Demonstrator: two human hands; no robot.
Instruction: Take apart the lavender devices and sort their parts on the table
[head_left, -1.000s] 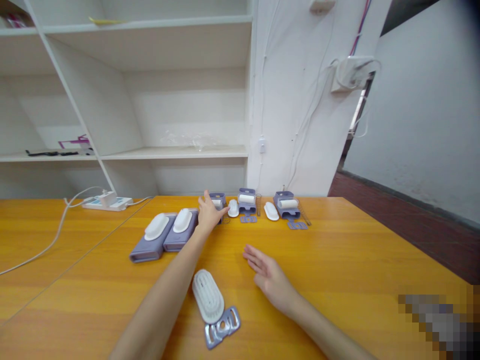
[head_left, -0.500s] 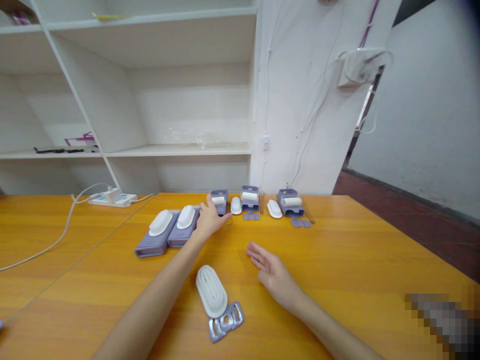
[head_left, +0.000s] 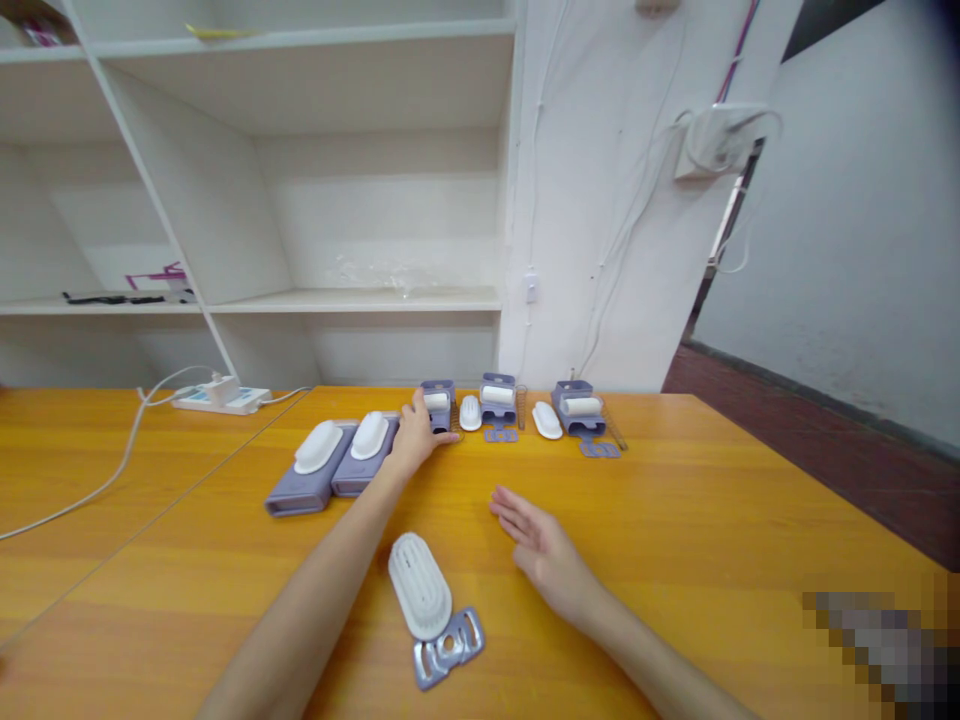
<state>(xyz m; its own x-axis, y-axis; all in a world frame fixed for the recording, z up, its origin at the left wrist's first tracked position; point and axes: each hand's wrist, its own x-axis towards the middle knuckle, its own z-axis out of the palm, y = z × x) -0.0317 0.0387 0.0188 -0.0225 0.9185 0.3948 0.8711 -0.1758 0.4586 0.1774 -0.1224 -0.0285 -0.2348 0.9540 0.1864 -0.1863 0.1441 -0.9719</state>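
Note:
My left hand [head_left: 415, 437] reaches to the back of the table, thumb spread away from the fingers. It is at the near left side of a purple housing with a white roller [head_left: 437, 402], partly covering it; whether it touches is unclear. A spring [head_left: 454, 417] stands just past my thumb. My right hand [head_left: 541, 545] hovers over the table's middle, fingers stretched out and holding nothing. Between my forearms lie a white oval ribbed part [head_left: 420, 586] and a purple slotted plate [head_left: 449, 648], end to end.
Left of my left hand, two purple cases [head_left: 309, 483] carry white oval parts. Further right at the back are more housings [head_left: 498, 398] [head_left: 582, 408], white ovals [head_left: 547, 420], springs and plates [head_left: 600, 450]. A power strip [head_left: 223, 400] with a cable sits at the back left, before white shelves [head_left: 352, 300].
My left thumb has come slightly lower and nearer the housing. My right hand is almost still. The whole view has shifted a little.

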